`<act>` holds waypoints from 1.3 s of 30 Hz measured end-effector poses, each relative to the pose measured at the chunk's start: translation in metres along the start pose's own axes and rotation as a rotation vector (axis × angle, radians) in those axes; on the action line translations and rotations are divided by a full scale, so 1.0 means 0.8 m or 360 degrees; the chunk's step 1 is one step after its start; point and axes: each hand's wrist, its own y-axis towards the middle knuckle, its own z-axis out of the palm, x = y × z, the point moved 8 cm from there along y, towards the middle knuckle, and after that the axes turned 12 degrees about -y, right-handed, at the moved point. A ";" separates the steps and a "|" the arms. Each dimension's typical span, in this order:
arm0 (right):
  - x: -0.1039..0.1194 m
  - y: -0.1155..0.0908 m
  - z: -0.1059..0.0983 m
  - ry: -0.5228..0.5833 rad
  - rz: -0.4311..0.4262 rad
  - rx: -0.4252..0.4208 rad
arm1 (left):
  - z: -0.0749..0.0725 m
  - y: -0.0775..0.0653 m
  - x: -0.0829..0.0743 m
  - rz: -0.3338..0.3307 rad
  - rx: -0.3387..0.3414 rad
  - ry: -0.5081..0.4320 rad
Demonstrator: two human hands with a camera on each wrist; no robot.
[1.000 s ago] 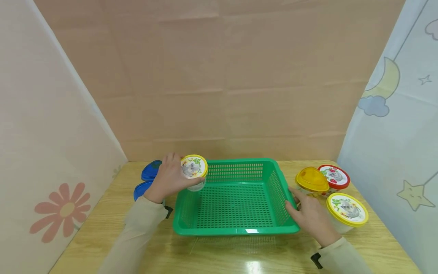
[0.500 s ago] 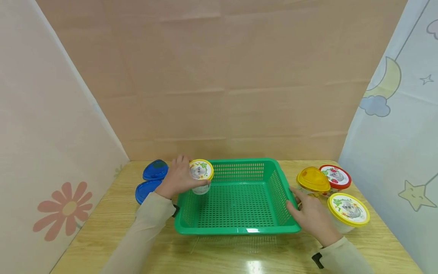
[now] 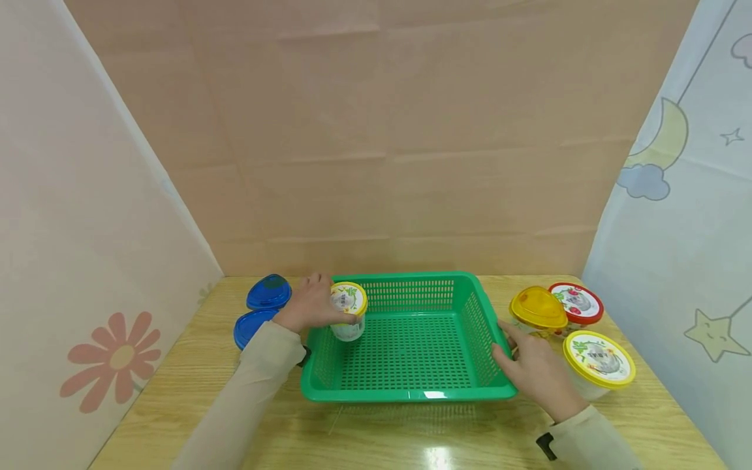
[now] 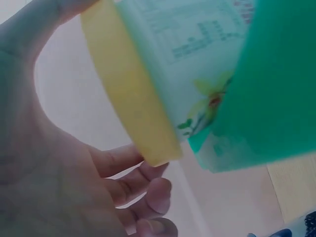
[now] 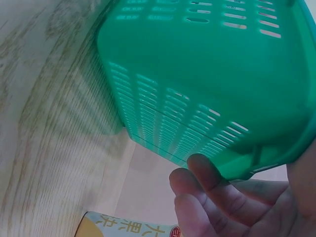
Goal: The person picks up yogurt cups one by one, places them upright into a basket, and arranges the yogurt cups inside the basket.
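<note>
My left hand (image 3: 310, 307) grips a clear round plastic tub (image 3: 349, 330) by its yellow lid, thumb on the near side and fingers on the far side. The tub stands upright within the left end of a green slotted basket (image 3: 405, 395). In the left wrist view, the yellow lid (image 4: 131, 89) lies between thumb and fingers, and the basket wall (image 4: 276, 113) overlaps the tub's printed side. At the basket's right rim, my right hand (image 3: 537, 373) holds on with thumb over the edge. Its other fingers (image 5: 212, 185) curl outside, under the rim.
Two blue-lidded containers (image 3: 269, 292) sit left of the basket. To the right stand a container with a domed yellow lid (image 3: 537, 307), a red-lidded tub (image 3: 578, 303) and a larger yellow-lidded tub (image 3: 599, 360). Cloth walls flank the wooden table (image 3: 376, 444).
My left hand has carried the tub rightward from the basket's back left corner, then lowered it into the basket. My right hand has stayed on the rim.
</note>
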 end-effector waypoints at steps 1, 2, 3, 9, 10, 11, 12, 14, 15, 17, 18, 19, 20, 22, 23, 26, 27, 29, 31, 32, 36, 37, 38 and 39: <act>0.000 0.000 0.000 0.0000 -0.0002 -0.0002 | 0.001 0.002 -0.001 -0.0009 0.0027 0.0009; 0.000 0.000 0.000 0.0004 -0.0004 -0.0002 | 0.003 0.003 -0.001 -0.0019 0.0052 0.0016; 0.000 0.000 0.000 0.0007 -0.0006 0.0000 | 0.004 0.004 -0.002 -0.0026 0.0075 0.0020; 0.000 0.000 0.000 0.0007 -0.0006 0.0007 | 0.009 0.010 -0.011 -0.0029 0.0137 0.0059; 0.001 0.000 0.000 0.0006 -0.0006 0.0008 | 0.010 0.011 -0.012 -0.0029 0.0135 0.0068; 0.001 0.000 0.000 0.0004 -0.0006 0.0008 | 0.011 0.012 -0.012 -0.0032 0.0134 0.0070; 0.001 0.000 -0.001 0.0003 -0.0005 0.0009 | 0.012 0.013 -0.012 -0.0032 0.0135 0.0068; 0.002 0.000 -0.001 0.0001 -0.0003 0.0011 | 0.014 0.015 -0.011 -0.0031 0.0135 0.0080; 0.002 -0.001 -0.001 0.0001 -0.0001 0.0012 | 0.015 0.016 -0.011 -0.0033 0.0138 0.0085; 0.002 0.000 -0.001 0.0000 0.0000 0.0011 | 0.019 0.017 -0.010 -0.0050 0.0154 0.0088; 0.002 -0.001 -0.001 -0.0003 0.0000 0.0010 | 0.020 0.017 -0.009 -0.0058 0.0164 0.0091; 0.002 -0.001 -0.001 -0.0004 0.0000 0.0008 | 0.022 0.017 -0.008 -0.0076 0.0175 0.0094; 0.001 -0.001 -0.001 -0.0006 0.0000 0.0007 | 0.024 0.017 -0.007 -0.0095 0.0188 0.0088; 0.001 -0.001 0.000 -0.0011 0.0002 0.0005 | 0.027 0.017 -0.005 -0.0128 0.0213 0.0095; 0.000 -0.001 0.000 -0.0011 0.0003 0.0005 | 0.029 0.017 -0.004 -0.0144 0.0223 0.0097; 0.000 -0.001 0.001 -0.0005 0.0004 0.0009 | 0.032 0.016 -0.002 -0.0186 0.0235 0.0101; 0.001 -0.002 0.001 -0.0003 0.0004 0.0007 | 0.032 0.016 -0.001 -0.0191 0.0235 0.0112; 0.001 -0.003 0.001 0.0004 0.0003 0.0009 | 0.034 0.017 -0.001 -0.0192 0.0232 0.0130; 0.001 -0.003 0.000 0.0005 0.0003 0.0007 | 0.035 0.017 -0.002 -0.0178 0.0233 0.0152; 0.001 -0.003 0.000 0.0006 0.0005 0.0007 | 0.035 0.018 -0.002 -0.0165 0.0234 0.0163; 0.001 -0.003 -0.001 0.0002 0.0012 0.0007 | 0.036 0.017 -0.006 -0.0125 0.0259 0.0190; 0.001 -0.002 -0.001 0.0002 0.0015 0.0012 | 0.036 0.017 -0.006 -0.0127 0.0273 0.0186; 0.000 -0.002 -0.001 0.0002 0.0019 0.0016 | 0.037 0.016 -0.006 -0.0134 0.0289 0.0187; 0.000 -0.002 -0.001 0.0000 0.0023 0.0020 | 0.037 0.015 -0.005 -0.0145 0.0305 0.0185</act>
